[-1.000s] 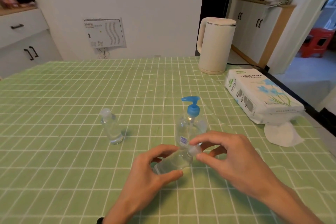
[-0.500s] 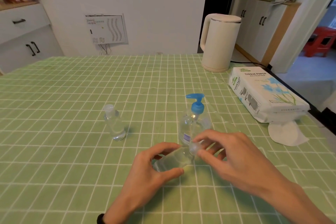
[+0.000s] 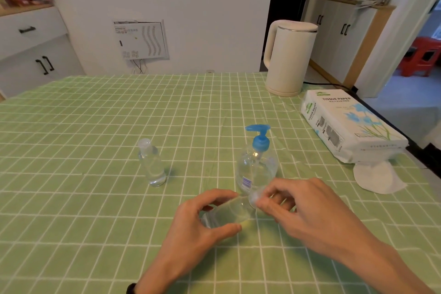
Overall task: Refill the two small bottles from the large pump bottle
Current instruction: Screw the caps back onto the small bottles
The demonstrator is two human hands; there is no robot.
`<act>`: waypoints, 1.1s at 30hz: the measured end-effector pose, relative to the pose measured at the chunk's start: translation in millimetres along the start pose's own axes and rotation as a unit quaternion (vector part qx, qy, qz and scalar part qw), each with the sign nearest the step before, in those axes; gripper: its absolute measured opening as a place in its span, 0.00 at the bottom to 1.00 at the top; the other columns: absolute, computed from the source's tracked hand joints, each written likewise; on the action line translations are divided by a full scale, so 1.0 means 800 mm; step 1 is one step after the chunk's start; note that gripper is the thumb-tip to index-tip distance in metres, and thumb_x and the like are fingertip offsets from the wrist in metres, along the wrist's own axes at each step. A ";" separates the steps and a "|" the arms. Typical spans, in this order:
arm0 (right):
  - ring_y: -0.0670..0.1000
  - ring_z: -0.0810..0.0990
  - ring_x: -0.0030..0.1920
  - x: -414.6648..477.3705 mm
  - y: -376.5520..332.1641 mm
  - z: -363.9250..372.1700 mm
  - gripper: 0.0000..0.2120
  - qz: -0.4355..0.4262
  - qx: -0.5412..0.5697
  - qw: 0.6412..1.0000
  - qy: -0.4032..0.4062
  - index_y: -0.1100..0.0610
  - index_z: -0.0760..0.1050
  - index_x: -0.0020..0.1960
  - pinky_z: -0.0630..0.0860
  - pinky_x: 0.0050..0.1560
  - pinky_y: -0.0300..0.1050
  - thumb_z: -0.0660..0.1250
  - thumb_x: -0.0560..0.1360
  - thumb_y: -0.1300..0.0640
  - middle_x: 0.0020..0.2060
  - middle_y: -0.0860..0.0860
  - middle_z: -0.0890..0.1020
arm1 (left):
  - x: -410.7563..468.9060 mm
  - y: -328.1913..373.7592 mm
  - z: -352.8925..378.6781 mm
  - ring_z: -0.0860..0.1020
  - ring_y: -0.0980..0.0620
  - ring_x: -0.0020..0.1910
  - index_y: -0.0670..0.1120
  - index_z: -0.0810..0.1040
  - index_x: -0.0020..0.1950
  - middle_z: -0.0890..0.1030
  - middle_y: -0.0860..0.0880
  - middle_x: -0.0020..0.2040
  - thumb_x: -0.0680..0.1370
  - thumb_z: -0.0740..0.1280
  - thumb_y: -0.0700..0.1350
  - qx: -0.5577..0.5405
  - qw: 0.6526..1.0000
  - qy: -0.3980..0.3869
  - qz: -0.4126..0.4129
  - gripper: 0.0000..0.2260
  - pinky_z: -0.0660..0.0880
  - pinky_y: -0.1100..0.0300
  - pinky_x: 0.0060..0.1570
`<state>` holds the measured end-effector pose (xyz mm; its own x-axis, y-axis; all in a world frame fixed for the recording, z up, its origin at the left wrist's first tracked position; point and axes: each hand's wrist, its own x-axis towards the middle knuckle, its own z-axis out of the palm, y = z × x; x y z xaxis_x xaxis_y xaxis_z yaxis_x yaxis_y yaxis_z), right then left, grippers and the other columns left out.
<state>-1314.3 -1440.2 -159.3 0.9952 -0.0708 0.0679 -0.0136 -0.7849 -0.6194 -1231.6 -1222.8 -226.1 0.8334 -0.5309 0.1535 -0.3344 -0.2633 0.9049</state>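
My left hand (image 3: 200, 219) grips a small clear bottle (image 3: 229, 211), held tilted with its neck pointing right, just above the table. My right hand (image 3: 300, 207) pinches that bottle's translucent cap (image 3: 254, 197) between thumb and fingers. Right behind my hands stands the large clear pump bottle (image 3: 256, 167) with a blue pump head. The second small clear bottle (image 3: 151, 162) stands upright and capped to the left, apart from both hands.
The table carries a green checked cloth (image 3: 95, 126). A white kettle (image 3: 288, 57) stands at the back right, with a tissue paper pack (image 3: 346, 124) and a loose white tissue (image 3: 374, 176) along the right edge.
My hands and the small bottle stay in about the same place; the fingers of my right hand have shifted a little around the cap. The view has tilted slightly.
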 end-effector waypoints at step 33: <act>0.46 0.82 0.37 0.017 -0.005 0.031 0.09 -0.028 -0.039 0.997 0.052 0.43 0.78 0.51 0.80 0.45 0.53 0.66 0.79 0.39 0.35 0.44 0.84 | 0.005 -0.018 -0.005 0.84 0.56 0.56 0.60 0.84 0.59 0.87 0.59 0.54 0.68 0.79 0.54 -0.010 0.999 0.005 0.037 0.20 0.74 0.71 0.56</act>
<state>-1298.2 -1422.7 -174.8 0.9791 -0.0852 0.1846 0.0309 -0.8350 -0.5495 -1221.8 -1217.8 -236.7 0.8112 -0.5398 0.2248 -0.3873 -0.2078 0.8982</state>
